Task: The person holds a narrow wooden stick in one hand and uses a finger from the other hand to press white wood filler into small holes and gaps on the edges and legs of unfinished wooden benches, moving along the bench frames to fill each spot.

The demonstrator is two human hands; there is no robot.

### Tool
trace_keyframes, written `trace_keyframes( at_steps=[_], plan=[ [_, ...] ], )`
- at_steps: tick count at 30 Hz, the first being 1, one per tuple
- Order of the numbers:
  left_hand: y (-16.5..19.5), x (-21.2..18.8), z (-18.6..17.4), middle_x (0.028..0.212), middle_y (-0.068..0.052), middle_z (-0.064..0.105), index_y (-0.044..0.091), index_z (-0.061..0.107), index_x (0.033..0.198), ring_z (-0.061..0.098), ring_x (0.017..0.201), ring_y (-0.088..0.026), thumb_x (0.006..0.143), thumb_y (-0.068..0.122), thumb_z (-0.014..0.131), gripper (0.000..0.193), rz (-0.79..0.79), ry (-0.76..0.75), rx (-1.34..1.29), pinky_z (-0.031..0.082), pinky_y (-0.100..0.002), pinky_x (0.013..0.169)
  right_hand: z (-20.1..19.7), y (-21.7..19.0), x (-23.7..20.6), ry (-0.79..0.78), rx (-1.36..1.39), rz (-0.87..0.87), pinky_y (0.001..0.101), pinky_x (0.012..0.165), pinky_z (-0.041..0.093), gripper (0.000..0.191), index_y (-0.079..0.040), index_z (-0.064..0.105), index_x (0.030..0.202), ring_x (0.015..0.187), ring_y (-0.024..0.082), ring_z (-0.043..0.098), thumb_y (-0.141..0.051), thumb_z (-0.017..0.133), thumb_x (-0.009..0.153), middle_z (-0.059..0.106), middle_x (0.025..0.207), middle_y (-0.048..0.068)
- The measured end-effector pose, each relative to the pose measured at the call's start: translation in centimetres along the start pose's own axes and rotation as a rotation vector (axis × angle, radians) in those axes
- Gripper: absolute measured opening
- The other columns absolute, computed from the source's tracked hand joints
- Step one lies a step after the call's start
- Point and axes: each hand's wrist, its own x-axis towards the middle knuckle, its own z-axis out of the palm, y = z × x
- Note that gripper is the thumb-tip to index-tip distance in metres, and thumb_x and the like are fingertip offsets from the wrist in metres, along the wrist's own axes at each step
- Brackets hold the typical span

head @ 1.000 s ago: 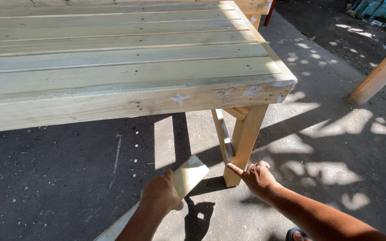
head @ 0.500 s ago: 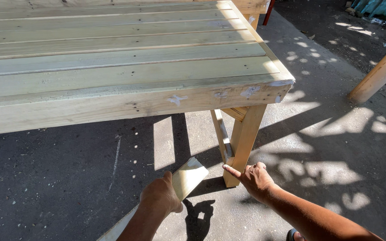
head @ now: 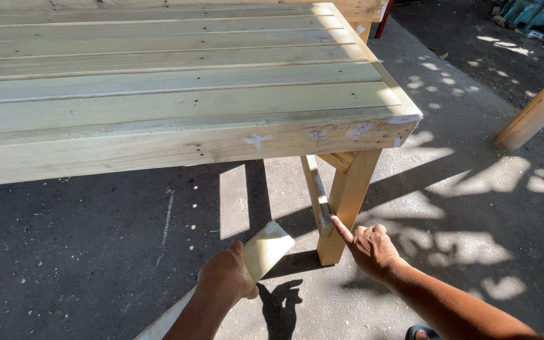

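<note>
Head view: both arms reach down toward the concrete floor (head: 96, 264) beside a pale wooden table (head: 171, 94). The left hand (head: 226, 274) is clenched around a flat, light-coloured board (head: 267, 248) — its upper end tilts up toward the table leg (head: 347, 201) but stays just short of it. The right hand (head: 371, 248) is loosely curled, grasping nothing, with its forefinger stretched out and pressed against the lower part of that leg, near the slanted brace (head: 315, 189) — the other fingers folded under.
</note>
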Motion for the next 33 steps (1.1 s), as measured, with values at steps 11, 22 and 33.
trace_keyframes(
  at_steps=[11, 22, 33],
  plan=[
    [0.0, -0.3, -0.3, 0.123, -0.018, 0.070, 0.007, 0.031, 0.151, 0.072, 0.113, -0.031, 0.072, 0.030, 0.094, 0.104, 0.028, 0.023, -0.040, 0.057, -0.043, 0.107, 2.2, -1.3, 2.7, 0.102, -0.048, -0.060, 0.0345, 0.063, 0.044, 0.087, -0.027, -0.008, 0.165, 0.065, 0.014, 0.054, -0.016, 0.051, 0.102, 0.053, 0.086, 0.005],
    [-0.2, 0.1, 0.0, 0.119, -0.018, 0.071, 0.008, 0.037, 0.143, 0.073, 0.110, -0.032, 0.072, 0.028, 0.094, 0.094, 0.012, 0.030, -0.040, 0.059, -0.045, 0.104, 2.9, -1.1, 1.3, 0.060, -0.120, -0.065, 0.0324, 0.058, 0.042, 0.087, -0.025, -0.008, 0.167, 0.059, 0.011, 0.049, -0.015, 0.051, 0.105, 0.049, 0.075, 0.001],
    [-0.3, 0.4, 0.0, 0.120, -0.020, 0.070, 0.008, 0.033, 0.148, 0.073, 0.108, -0.034, 0.072, 0.031, 0.094, 0.100, -0.003, 0.017, -0.039, 0.059, -0.045, 0.103, 1.6, -1.1, 2.0, 0.023, 0.032, -0.092, 0.0344, 0.070, 0.043, 0.080, -0.033, -0.005, 0.166, 0.068, 0.015, 0.055, -0.012, 0.045, 0.107, 0.057, 0.088, 0.005]
  ],
)
